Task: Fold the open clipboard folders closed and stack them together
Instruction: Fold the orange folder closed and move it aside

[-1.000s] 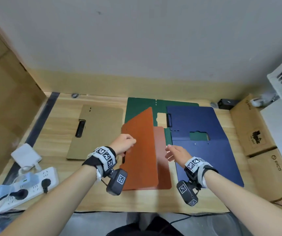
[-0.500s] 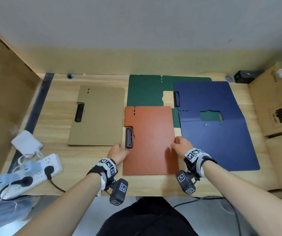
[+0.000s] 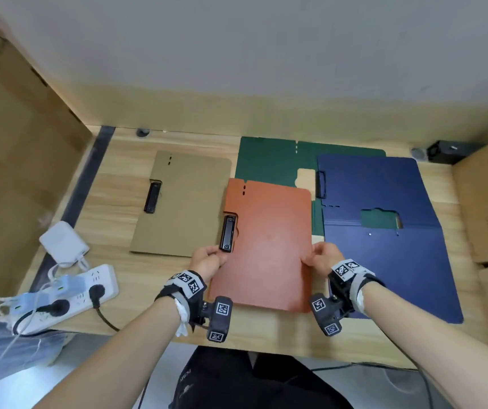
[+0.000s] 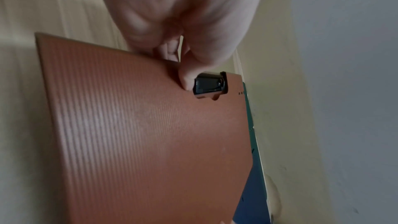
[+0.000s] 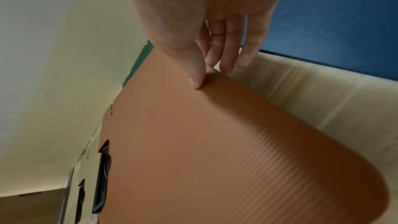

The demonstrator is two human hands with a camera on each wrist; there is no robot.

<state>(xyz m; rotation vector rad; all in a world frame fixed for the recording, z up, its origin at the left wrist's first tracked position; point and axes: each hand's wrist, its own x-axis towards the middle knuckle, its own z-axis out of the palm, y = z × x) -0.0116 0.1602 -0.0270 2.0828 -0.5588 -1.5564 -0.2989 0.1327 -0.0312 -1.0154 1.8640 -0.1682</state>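
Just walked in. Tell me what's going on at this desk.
A person is closing clipboard folders and stacking them. The orange folder is folded shut, gripped by the left hand beside its black clip and by the right hand at the opposite edge. A tan folder lies closed to its left. The green folder and blue folder lie open.

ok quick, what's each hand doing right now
left hand: pinching the orange folder at its left edge, beside the black clip
right hand: pinching the orange folder's right edge
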